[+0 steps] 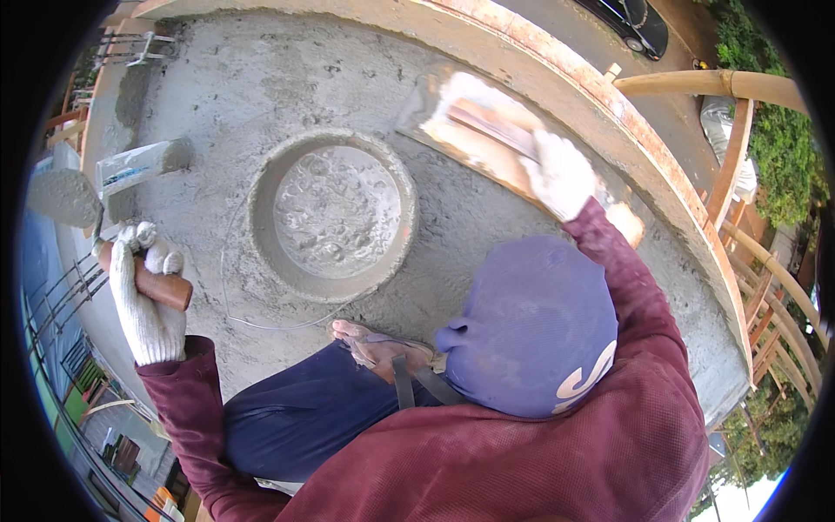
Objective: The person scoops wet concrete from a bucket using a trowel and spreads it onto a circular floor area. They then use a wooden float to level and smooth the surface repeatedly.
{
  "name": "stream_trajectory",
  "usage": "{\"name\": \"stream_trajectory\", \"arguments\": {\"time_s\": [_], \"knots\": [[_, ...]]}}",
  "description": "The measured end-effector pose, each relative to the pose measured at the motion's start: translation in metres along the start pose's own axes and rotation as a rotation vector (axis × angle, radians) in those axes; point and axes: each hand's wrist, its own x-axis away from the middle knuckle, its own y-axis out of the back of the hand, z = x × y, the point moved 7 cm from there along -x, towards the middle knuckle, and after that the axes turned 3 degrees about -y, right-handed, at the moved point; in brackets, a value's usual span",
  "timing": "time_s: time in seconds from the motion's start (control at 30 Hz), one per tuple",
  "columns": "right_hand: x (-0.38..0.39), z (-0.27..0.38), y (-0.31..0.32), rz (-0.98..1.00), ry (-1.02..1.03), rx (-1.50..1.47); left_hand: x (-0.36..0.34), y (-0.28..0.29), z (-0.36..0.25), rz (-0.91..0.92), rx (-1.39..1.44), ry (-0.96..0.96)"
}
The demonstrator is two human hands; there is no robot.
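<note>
My left hand (143,291), in a white knitted glove, is closed around the wooden handle of a trowel (65,196). Its blade points up and left, coated in grey mortar and lifted above the surface. On the far right, my gloved right hand (561,178) grips the handle of a long wooden float (496,126), which lies against the grey surface beside the raised edge. Glare whitens part of the float. Between my hands stands a round basin (402,252) with lumpy wet mortar (335,213) inside, nearer to my left hand.
A thin wire (228,296) loops around the basin's near side. A mortar-smeared shiny strip (139,170) lies by the trowel blade. My foot (378,348) rests below the basin. A raised curved edge (600,87) borders the slab, with bamboo poles (739,84) beyond.
</note>
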Motion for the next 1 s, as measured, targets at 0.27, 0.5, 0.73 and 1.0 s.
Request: {"name": "stream_trajectory", "arguments": {"time_s": [0.27, 0.5, 0.73, 1.0], "knots": [[-0.196, 0.157, -0.028, 0.239, -0.06, -0.595, -0.026, -0.061, 0.004, 0.032, -0.113, -0.045], [-0.17, 0.135, -0.04, 0.157, 0.034, -0.308, -0.055, -0.06, 0.031, 0.064, -0.174, 0.017], [0.098, -0.092, 0.024, 0.061, -0.197, -0.062, -0.056, -0.029, 0.032, 0.059, -0.083, 0.041], [0.038, -0.04, 0.009, 0.031, -0.034, -0.201, 0.005, 0.018, 0.037, -0.227, -0.367, 0.142]]}}
